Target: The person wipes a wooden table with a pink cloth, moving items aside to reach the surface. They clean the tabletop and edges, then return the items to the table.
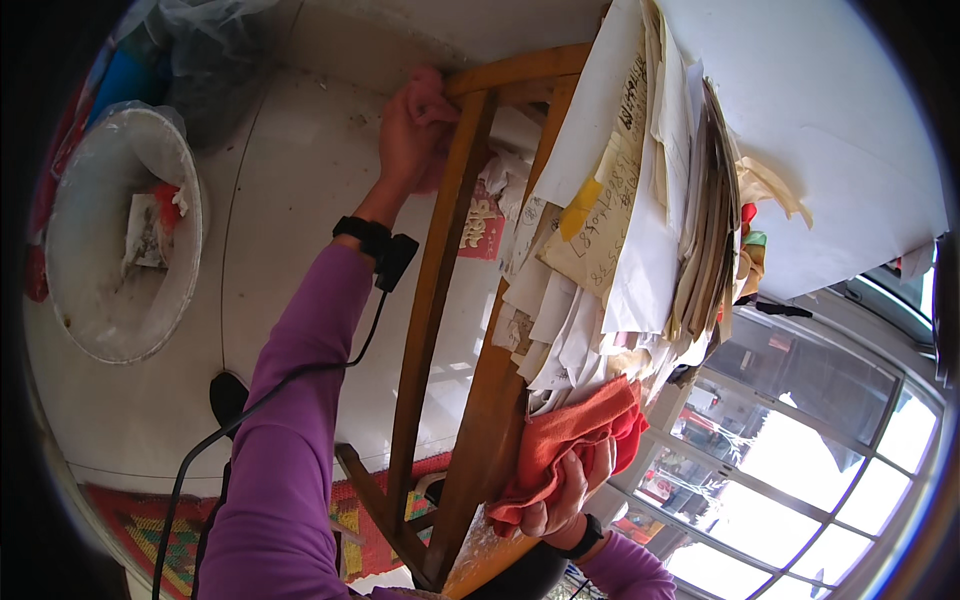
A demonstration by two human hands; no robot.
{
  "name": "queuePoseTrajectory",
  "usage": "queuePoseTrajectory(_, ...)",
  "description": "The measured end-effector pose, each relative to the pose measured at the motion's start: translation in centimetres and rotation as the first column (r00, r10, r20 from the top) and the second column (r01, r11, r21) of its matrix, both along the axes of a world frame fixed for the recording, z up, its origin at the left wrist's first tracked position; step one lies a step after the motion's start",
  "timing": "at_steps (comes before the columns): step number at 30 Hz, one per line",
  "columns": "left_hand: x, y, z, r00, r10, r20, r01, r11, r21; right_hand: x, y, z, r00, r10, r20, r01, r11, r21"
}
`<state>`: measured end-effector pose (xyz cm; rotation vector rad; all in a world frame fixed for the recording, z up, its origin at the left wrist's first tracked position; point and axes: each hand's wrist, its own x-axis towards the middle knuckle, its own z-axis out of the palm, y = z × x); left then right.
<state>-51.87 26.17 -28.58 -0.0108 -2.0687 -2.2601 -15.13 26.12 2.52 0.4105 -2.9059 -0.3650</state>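
My left hand [405, 139] grips a pink cloth [429, 94] beside the end of a curved wooden rail [517, 71], low near the floor; part of the cloth is behind an upright. My right hand [570, 491] clutches an orange-red cloth [570, 427] against the edge of the wooden furniture [480, 450], which looks like a chair or stool. The cloth touches a thick stack of loose papers and folders [637, 225] on this furniture. Some sheets bear handwriting. A black strap is on each wrist, and the left one carries a small black device [396, 262] with a cable.
A white waste bin with a clear liner [127, 345] stands on the tiled floor [300, 187], holding some litter. Plastic bags [217, 67] lie behind it. Beyond the wooden bars is a red printed paper [484, 229]. A patterned mat [161, 525] and a glazed window [787, 465] are also visible.
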Motion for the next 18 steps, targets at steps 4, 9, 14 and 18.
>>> queuePoseTrajectory(4,0.1,-0.3,-1.0,0.995,-0.093,0.023,0.094,0.995,-0.024,-0.1,0.3,-0.7,0.998,0.016,-0.053,-0.015,1.0,0.005)
queuePoseTrajectory(9,-1.2,-0.5,-3.0,0.954,-0.248,0.166,0.143,0.869,0.473,-0.1,0.2,-0.9,0.997,0.009,-0.076,-0.008,1.0,0.015)
queuePoseTrajectory(14,-1.0,-1.7,-3.7,0.966,-0.205,0.159,0.222,0.97,-0.098,-0.1,0.1,-0.8,0.998,0.003,-0.069,-0.001,1.0,0.022)
queuePoseTrajectory(18,-2.5,-2.7,-5.7,0.927,-0.295,0.233,0.357,0.885,-0.3,-0.3,0.2,-0.6,0.999,0.012,-0.049,-0.011,1.0,0.01)
